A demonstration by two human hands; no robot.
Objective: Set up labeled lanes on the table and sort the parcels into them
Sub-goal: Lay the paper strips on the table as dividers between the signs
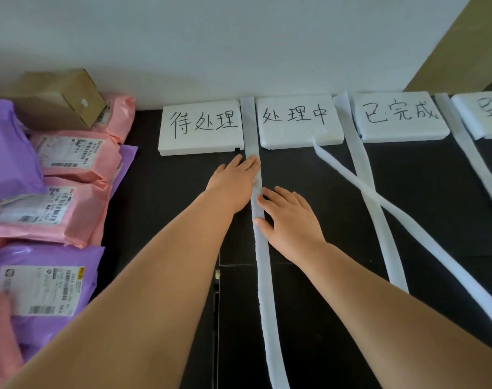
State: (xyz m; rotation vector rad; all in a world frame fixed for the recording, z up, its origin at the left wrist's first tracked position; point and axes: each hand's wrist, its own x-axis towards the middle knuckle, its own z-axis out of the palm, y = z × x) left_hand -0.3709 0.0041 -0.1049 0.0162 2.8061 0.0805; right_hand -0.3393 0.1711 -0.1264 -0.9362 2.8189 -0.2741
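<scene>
Left of the first foam strip (268,304) you have bare worktop (160,197) until the piled parcels (70,161) block you; right of it a loose strip (340,168) lies slantwise across the lane.

A plain white wall (211,37) fills the upper part of the view and meets the back edge of the black tabletop (309,318). At the upper right a tan, flat panel (463,51) leans across the wall; what it is made of cannot be told. Thin seams cross the tabletop, and a small pale tag (217,274) sits where two of them meet.
</scene>
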